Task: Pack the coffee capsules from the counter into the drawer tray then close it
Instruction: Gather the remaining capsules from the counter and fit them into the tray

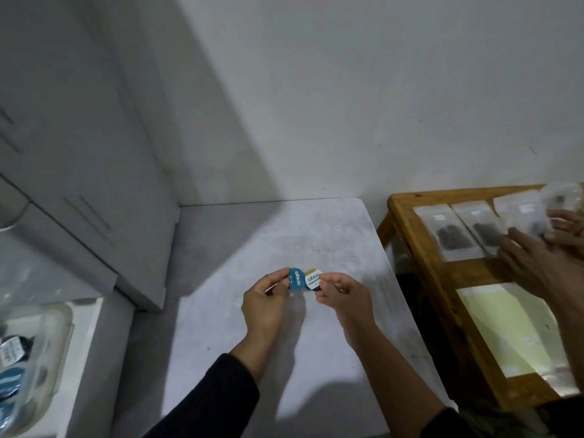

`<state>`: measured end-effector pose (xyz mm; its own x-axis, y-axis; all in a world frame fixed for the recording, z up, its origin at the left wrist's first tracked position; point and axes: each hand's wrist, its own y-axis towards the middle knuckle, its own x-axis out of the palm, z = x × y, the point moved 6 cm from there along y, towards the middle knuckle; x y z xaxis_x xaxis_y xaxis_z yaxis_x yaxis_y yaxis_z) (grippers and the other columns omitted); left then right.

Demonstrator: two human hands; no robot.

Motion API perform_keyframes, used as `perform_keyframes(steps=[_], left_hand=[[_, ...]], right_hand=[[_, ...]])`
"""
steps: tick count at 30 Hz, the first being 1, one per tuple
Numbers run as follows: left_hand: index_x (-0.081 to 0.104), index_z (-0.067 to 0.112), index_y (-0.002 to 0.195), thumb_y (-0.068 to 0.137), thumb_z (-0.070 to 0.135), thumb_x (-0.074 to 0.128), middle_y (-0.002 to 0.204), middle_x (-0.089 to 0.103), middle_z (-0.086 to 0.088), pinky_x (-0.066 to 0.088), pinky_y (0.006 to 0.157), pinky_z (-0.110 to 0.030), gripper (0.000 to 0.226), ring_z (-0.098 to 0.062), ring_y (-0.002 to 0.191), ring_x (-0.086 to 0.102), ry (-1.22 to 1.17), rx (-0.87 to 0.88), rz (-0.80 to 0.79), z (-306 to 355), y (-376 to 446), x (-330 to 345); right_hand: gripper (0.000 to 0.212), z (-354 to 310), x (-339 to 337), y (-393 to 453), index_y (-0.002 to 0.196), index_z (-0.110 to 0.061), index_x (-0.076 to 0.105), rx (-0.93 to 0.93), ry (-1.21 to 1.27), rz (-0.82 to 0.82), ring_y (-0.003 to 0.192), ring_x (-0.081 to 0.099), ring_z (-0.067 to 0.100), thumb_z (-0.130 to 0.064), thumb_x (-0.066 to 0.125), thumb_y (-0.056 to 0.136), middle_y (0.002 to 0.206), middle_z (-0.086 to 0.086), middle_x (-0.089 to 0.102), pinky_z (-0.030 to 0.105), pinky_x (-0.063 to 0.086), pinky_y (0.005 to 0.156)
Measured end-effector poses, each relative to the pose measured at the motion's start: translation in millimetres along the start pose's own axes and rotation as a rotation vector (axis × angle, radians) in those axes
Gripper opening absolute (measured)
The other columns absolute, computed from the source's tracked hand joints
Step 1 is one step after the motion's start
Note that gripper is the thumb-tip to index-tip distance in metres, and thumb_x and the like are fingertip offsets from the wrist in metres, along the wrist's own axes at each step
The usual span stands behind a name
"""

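Mottled grey counter (284,241); round foil-lidded capsules (305,279) in both hands' grip.

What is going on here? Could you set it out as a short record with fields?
left hand: pinches the blue capsule
right hand: pinches the white and gold capsule
capsules: side by side, lids facing the camera, held over the grey counter
drawer tray: clear, at lower left, with capsules already inside
drawer: open
wooden table: at right, with clear packets
other person's hands: handling packets there
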<state>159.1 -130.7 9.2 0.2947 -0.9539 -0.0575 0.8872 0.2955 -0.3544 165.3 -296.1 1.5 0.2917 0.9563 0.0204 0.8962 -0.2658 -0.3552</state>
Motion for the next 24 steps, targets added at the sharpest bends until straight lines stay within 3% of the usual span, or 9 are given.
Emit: perform_keyframes(steps=[5, 11, 14, 16, 20, 24], left_hand=[[0.071, 0.027, 0.087, 0.086, 0.003, 0.059, 0.098, 0.072, 0.001, 0.050, 0.084, -0.025, 0.027, -0.012, 0.091, 0.066, -0.289, 0.006, 0.063, 30.4, -11.0, -48.1], [0.068, 0.018, 0.092, 0.087, -0.002, 0.055, 0.094, 0.070, -0.001, 0.054, 0.075, -0.012, 0.024, -0.010, 0.088, 0.065, -0.468, 0.069, 0.051, 64.4, -32.1, -127.7], [0.067, 0.014, 0.102, 0.087, -0.002, 0.056, 0.094, 0.071, 0.000, 0.054, 0.069, -0.009, 0.024, -0.004, 0.080, 0.068, -0.463, 0.089, 0.043, 70.9, -43.6, -178.4], [0.069, 0.017, 0.097, 0.086, -0.002, 0.057, 0.093, 0.072, 0.000, 0.053, 0.065, -0.008, 0.025, -0.002, 0.076, 0.068, -0.433, 0.104, 0.036, 71.6, -49.8, -215.7], [0.071, 0.022, 0.085, 0.085, -0.004, 0.057, 0.089, 0.073, 0.001, 0.052, 0.062, -0.009, 0.029, -0.005, 0.077, 0.068, -0.388, 0.117, 0.022, 71.9, -59.6, -294.9], [0.070, 0.018, 0.093, 0.085, -0.002, 0.057, 0.090, 0.072, 0.001, 0.054, 0.067, -0.014, 0.025, -0.010, 0.082, 0.068, -0.309, 0.095, 0.035, 65.2, -58.9, -373.1]], right_hand=[[0.014, -39.6, 51.0, -33.6, 0.085, -0.010, 0.065, -0.131, 0.055, -0.119, 0.068, 0.065, 0.015, 0.002, 0.058, 0.086, 0.078, 0.006, 0.069, 0.018, 0.057, 0.063], [0.018, -68.2, 118.6, -86.1, 0.086, -0.009, 0.067, -0.172, 0.131, -0.248, 0.063, 0.062, 0.012, 0.005, 0.057, 0.085, 0.077, 0.010, 0.068, 0.018, 0.056, 0.063], [0.017, -73.3, 155.3, -118.1, 0.087, -0.009, 0.069, -0.187, 0.103, -0.294, 0.065, 0.062, 0.012, 0.004, 0.058, 0.085, 0.079, 0.011, 0.069, 0.018, 0.056, 0.064], [0.017, -72.9, 180.8, -140.8, 0.087, -0.011, 0.070, -0.192, 0.081, -0.326, 0.067, 0.063, 0.013, 0.003, 0.060, 0.084, 0.080, 0.010, 0.070, 0.018, 0.055, 0.062], [0.017, -64.3, 236.1, -187.9, 0.085, -0.010, 0.070, -0.194, 0.062, -0.374, 0.064, 0.064, 0.011, 0.003, 0.060, 0.084, 0.080, 0.007, 0.072, 0.017, 0.054, 0.060], [0.017, -44.0, 294.1, -229.0, 0.084, -0.009, 0.069, -0.188, 0.044, -0.389, 0.060, 0.062, 0.011, 0.004, 0.058, 0.084, 0.077, 0.008, 0.071, 0.017, 0.054, 0.060]])
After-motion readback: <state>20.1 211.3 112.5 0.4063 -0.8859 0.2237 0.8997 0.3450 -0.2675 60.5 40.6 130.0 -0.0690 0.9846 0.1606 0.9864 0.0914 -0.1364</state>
